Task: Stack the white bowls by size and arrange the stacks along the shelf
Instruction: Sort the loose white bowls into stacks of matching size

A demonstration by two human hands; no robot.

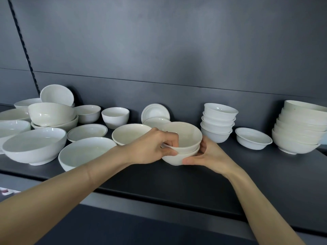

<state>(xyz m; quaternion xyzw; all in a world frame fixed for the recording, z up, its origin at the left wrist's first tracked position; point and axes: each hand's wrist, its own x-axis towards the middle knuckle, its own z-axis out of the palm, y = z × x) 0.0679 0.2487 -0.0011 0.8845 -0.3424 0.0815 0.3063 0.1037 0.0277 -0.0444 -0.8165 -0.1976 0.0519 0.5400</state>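
Note:
Two cream bowls are nested at the middle of the dark shelf (247, 174). My left hand (154, 147) pinches the rim of the upper bowl (185, 135). My right hand (208, 156) cups the side and underside of the lower bowl (177, 157). To the right stand a stack of small white bowls (218, 122), a single shallow bowl (253, 138) and a tall stack of large bowls (300, 128).
Many loose white bowls crowd the left half: a cream bowl (131, 133) just behind my left hand, a wide bowl (85, 152), a big bowl (35, 145), rimmed dishes (155, 112). The shelf's front edge runs below my forearms.

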